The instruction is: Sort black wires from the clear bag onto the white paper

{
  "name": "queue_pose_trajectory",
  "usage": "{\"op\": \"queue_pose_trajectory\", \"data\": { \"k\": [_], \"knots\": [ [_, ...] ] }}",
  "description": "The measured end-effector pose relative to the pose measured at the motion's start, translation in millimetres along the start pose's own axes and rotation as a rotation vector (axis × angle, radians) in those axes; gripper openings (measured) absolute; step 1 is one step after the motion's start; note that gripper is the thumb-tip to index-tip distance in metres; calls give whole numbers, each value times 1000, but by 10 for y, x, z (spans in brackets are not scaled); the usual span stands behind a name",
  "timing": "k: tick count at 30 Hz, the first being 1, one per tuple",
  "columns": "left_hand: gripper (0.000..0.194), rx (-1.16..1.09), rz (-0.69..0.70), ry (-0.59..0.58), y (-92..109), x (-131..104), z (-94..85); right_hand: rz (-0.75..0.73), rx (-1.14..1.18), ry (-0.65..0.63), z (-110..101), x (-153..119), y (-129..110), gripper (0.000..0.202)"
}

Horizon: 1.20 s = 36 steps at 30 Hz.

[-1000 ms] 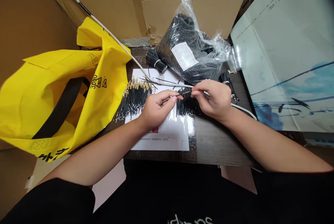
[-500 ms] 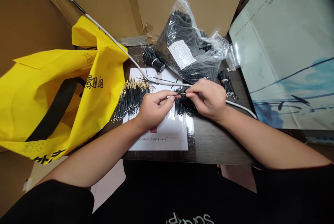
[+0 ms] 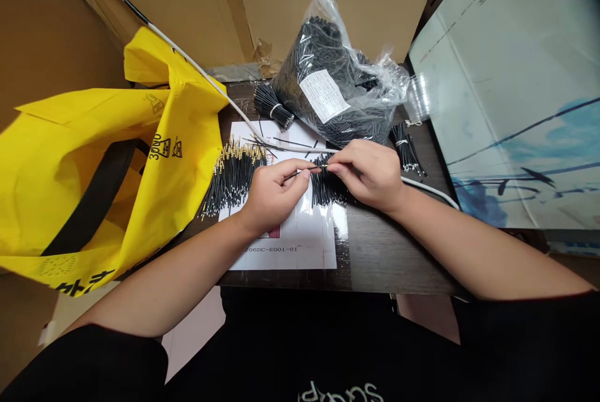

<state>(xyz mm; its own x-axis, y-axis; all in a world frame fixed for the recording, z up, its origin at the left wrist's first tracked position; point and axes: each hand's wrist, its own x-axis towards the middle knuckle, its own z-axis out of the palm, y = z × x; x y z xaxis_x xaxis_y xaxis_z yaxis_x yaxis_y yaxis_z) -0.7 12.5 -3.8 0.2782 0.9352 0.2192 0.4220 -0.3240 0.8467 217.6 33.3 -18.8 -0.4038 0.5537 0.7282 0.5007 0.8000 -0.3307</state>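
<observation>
left hand [image 3: 269, 199] pinches thin black wire [image 3: 291, 175] above desk [image 3: 398, 246]; right hand [image 3: 372, 174] has closed in, pinching its gold tip [image 3: 325, 166], now mostly covered, so work seems centred there

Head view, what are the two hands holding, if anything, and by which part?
A thin black wire: the left hand pinches its black length; the right hand appears to pinch its gold-coloured metal tip.
</observation>
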Motion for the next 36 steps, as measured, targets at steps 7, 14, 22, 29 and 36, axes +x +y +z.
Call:
{"op": "queue_pose_trajectory", "data": {
  "k": [7,14,22,29,36],
  "knots": [
    [24,8,-3,24,18,0,2,-18,-11,-10,0,-15,12,7],
    [25,-2,-16,5,8,-6,10,-17,-97,-47,14,-34,35,15],
    [24,-14,-25,33,6,1,49,-55,-266,-55,34,-9,56,24],
    [24,-24,-16,50,-19,25,32,-35,-177,-34,51,-12,64,20],
    [24,-42,-40,64,34,24,33,11,-16,25,82,5,47,14]
  ]
}}
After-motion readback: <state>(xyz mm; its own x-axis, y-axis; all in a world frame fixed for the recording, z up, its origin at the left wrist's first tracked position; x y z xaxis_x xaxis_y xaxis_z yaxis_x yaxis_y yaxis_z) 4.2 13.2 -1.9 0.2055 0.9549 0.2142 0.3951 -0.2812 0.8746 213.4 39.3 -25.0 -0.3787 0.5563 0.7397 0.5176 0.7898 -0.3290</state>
